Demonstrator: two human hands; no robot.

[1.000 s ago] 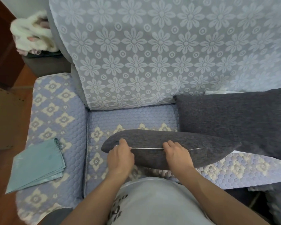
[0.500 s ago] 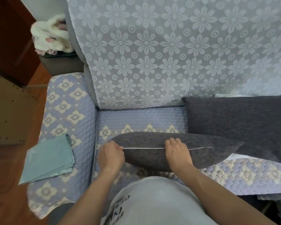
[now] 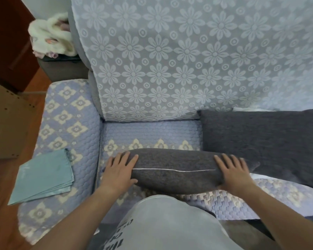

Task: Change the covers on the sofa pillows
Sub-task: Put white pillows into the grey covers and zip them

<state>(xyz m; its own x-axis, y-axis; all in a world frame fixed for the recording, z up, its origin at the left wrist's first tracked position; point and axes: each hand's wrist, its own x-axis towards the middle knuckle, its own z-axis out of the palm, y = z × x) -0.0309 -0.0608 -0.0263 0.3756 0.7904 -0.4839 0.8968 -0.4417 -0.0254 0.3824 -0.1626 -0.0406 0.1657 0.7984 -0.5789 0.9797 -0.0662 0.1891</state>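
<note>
Sofa seat bears a grey pillow, ends hidden under flat left hand and right hand.

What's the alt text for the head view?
A person's left hand and right hand rest flat on the ends of a dark grey pillow on a blue quilted sofa. Folded teal covers lie on the armrest.

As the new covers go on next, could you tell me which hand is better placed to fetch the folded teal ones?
Probably the left hand: it rests on the dark grey fabric pillow at the end nearest the folded teal covers on the armrest.
</note>
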